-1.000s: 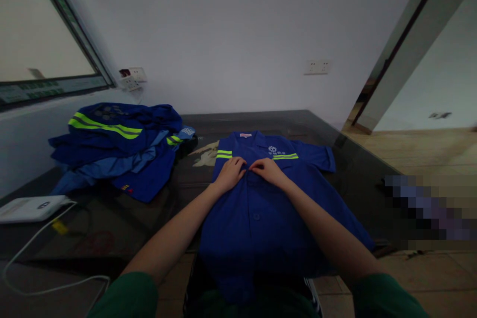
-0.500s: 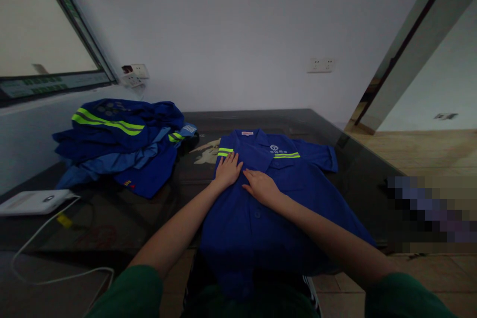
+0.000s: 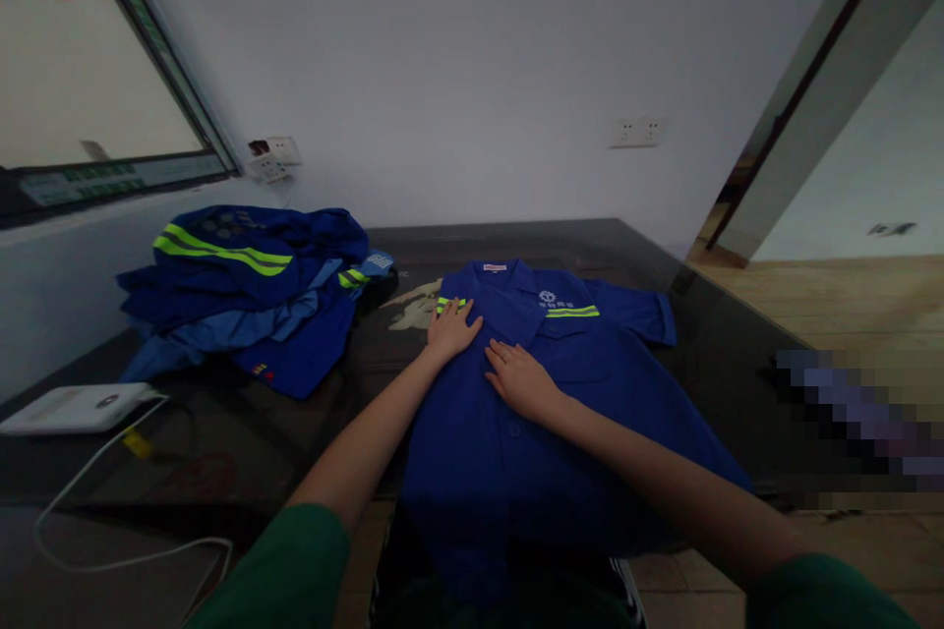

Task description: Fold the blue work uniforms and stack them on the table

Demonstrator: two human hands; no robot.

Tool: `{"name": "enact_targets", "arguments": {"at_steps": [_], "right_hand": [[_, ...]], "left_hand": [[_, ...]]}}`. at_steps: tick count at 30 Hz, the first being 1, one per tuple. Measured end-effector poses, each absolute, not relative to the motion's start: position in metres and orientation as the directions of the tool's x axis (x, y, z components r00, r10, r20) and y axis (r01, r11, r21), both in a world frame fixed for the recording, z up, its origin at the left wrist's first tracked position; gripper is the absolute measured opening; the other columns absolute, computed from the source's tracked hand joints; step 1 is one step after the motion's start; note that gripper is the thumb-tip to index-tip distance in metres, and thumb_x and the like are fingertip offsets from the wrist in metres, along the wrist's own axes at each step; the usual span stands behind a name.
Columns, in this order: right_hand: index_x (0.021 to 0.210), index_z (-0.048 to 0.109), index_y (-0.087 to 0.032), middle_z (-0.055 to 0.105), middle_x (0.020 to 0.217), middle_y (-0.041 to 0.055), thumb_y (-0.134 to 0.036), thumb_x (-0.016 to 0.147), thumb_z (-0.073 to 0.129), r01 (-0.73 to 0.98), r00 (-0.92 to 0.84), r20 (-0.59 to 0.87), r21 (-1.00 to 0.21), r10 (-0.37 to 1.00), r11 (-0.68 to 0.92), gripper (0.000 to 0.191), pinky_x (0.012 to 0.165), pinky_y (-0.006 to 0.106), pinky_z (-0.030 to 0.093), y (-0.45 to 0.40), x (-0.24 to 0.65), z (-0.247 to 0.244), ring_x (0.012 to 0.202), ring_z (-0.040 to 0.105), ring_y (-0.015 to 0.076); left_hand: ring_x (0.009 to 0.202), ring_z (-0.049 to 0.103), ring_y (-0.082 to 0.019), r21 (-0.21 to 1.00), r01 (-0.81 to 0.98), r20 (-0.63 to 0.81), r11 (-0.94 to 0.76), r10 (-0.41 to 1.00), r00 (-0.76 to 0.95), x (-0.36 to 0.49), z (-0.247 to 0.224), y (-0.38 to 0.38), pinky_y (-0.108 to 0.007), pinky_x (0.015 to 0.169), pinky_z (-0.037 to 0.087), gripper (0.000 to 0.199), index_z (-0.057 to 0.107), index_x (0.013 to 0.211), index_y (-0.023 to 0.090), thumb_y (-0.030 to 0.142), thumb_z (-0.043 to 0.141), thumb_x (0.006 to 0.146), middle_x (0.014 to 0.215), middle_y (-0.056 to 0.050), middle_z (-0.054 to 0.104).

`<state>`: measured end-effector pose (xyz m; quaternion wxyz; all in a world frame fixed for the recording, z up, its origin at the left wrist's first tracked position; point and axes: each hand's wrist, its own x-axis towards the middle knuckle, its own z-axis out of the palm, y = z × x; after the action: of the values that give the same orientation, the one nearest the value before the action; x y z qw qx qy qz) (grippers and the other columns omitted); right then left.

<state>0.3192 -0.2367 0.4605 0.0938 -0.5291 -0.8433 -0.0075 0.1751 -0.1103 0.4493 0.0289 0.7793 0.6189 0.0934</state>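
A blue short-sleeved work shirt point(image 3: 575, 452) lies front side up on the dark table, its collar toward the wall and its hem hanging over the near edge. It has yellow reflective stripes and a white logo on the chest. My left hand point(image 3: 451, 329) rests flat on the shirt's left chest, over the stripe, fingers spread. Beside it, my right hand point(image 3: 520, 378) lies on the front near the button line, fingers stretched out. The shirt's left sleeve cannot be made out; the right one is spread outward.
A heap of blue work clothes point(image 3: 243, 285) with reflective stripes sits on the table point(image 3: 708, 383) at the left. Nearer stands a white device point(image 3: 74, 410) with a white cable point(image 3: 110, 565). Wall sockets point(image 3: 635, 132) are at the back. A blurred patch point(image 3: 855, 413) covers something at right.
Both hands stay on the shirt with barely any movement across it. The whole view has shifted slightly, so everything appears a little further right and lower.
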Motion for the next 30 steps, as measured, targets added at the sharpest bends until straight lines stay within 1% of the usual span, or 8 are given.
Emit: {"name": "enact_targets", "arguments": {"at_steps": [6,10,14,16,18,23,27,30], "right_hand": [[0.138,0.048,-0.005,0.044,0.145,0.0175,-0.024,0.094,0.042,0.890,-0.425,0.163,-0.104,0.890,0.444,0.048,0.112,0.044,0.033,-0.237,0.321,0.462,0.133,0.044,0.0268],[0.138,0.048,-0.005,0.044,0.145,0.0169,-0.024,0.094,0.043,0.882,-0.427,0.168,-0.138,0.889,0.450,0.048,0.113,0.043,0.032,-0.238,0.324,0.460,0.134,0.043,0.0258],[0.138,0.049,-0.008,0.044,0.145,0.0173,-0.024,0.094,0.043,0.873,-0.424,0.208,-0.163,0.881,0.459,0.047,0.112,0.045,0.033,-0.237,0.325,0.457,0.134,0.043,0.0256],[0.138,0.049,-0.007,0.044,0.145,0.0173,-0.024,0.094,0.043,0.873,-0.423,0.207,-0.165,0.882,0.458,0.047,0.112,0.045,0.033,-0.237,0.325,0.456,0.134,0.043,0.0261],[0.138,0.049,-0.007,0.043,0.146,0.0171,-0.024,0.094,0.043,0.873,-0.424,0.199,-0.168,0.883,0.457,0.047,0.112,0.045,0.033,-0.238,0.325,0.457,0.134,0.043,0.0266],[0.138,0.049,-0.007,0.043,0.146,0.0162,-0.025,0.094,0.045,0.867,-0.428,0.169,-0.200,0.888,0.456,0.048,0.114,0.044,0.031,-0.239,0.327,0.464,0.135,0.041,0.0268],[0.139,0.047,-0.008,0.042,0.147,0.0154,-0.026,0.094,0.045,0.853,-0.432,0.164,-0.245,0.887,0.461,0.049,0.115,0.045,0.030,-0.239,0.330,0.464,0.136,0.039,0.0267],[0.139,0.048,-0.010,0.042,0.147,0.0140,-0.025,0.093,0.046,0.849,-0.420,0.173,-0.272,0.891,0.454,0.048,0.115,0.046,0.030,-0.236,0.331,0.459,0.136,0.040,0.0267]], "left_hand": [[0.145,0.019,-0.028,0.162,0.977,0.017,-0.139,0.990,0.138,0.174,0.448,-0.065,-0.056,0.115,0.015,0.060,0.028,0.149,0.033,0.055,0.025,0.094,0.158,-0.007,0.023],[0.144,0.022,-0.033,0.162,0.983,-0.001,-0.092,0.996,0.094,0.172,0.448,-0.032,-0.060,0.112,0.018,0.063,0.029,0.149,0.030,0.057,0.027,0.092,0.157,-0.010,0.023],[0.142,0.024,-0.036,0.167,0.984,0.025,-0.055,0.998,0.052,0.167,0.446,-0.010,-0.063,0.109,0.020,0.065,0.032,0.148,0.030,0.059,0.026,0.091,0.157,-0.011,0.025],[0.142,0.022,-0.039,0.173,0.984,0.058,-0.046,0.998,0.036,0.164,0.445,-0.003,-0.066,0.108,0.020,0.064,0.036,0.147,0.030,0.060,0.027,0.091,0.155,-0.011,0.029],[0.140,0.027,-0.039,0.180,0.982,0.101,-0.051,0.994,0.033,0.158,0.446,0.004,-0.066,0.106,0.022,0.060,0.040,0.144,0.029,0.057,0.028,0.092,0.151,-0.013,0.036],[0.124,0.049,-0.034,0.199,0.974,0.195,-0.110,0.978,0.071,0.139,0.453,0.024,-0.055,0.098,0.040,0.049,0.044,0.141,0.019,0.032,0.030,0.095,0.137,-0.021,0.049],[0.117,0.052,-0.024,0.189,0.933,0.206,-0.305,0.942,0.266,0.128,0.464,0.047,-0.042,0.098,0.043,0.036,0.060,0.122,0.023,0.025,0.040,0.092,0.126,-0.011,0.058],[0.110,0.054,-0.022,0.178,0.863,0.201,-0.472,0.876,0.438,0.125,0.472,0.064,-0.038,0.101,0.040,0.021,0.067,0.097,0.020,0.028,0.052,0.086,0.112,-0.009,0.062]]}}
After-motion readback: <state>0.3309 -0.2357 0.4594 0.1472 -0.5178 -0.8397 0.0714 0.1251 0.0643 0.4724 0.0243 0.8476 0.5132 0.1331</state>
